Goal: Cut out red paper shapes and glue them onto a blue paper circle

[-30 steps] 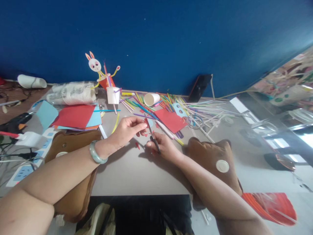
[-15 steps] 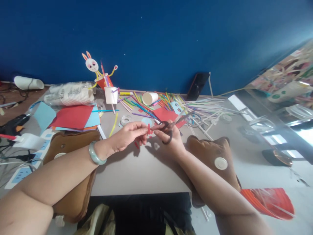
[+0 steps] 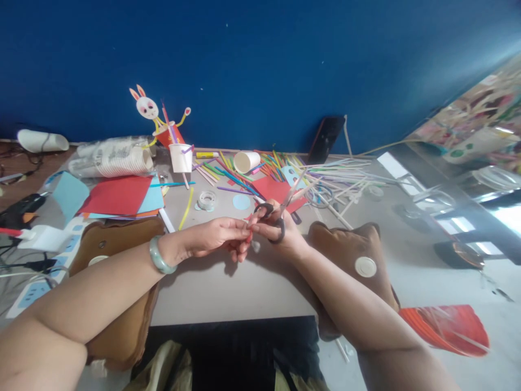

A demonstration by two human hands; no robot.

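My left hand [image 3: 228, 237] is closed in a pinch on a small piece of red paper [image 3: 249, 234], mostly hidden by the fingers. My right hand [image 3: 287, 233] keeps a pair of scissors [image 3: 280, 222] with black handles, its blades pointing up and away from the paper. The right thumb and fingertip meet the left fingertips at the red piece. Just beyond the hands lie a pale blue paper disc [image 3: 241, 202], a roll of clear tape [image 3: 207, 200] and a sheet of red paper [image 3: 272, 189].
Coloured straws [image 3: 238, 182] spread along the back, around a lying paper cup [image 3: 246, 162]. A rabbit figure [image 3: 147, 108] stands behind a white cup [image 3: 180, 157]. Brown cushions lie under both forearms, one at right [image 3: 350, 252]. A power strip [image 3: 40, 288] is at far left.
My hands have come together at the red paper piece, and the right fingers now touch it. The scissor blades have swung more upright. The view has shifted slightly.
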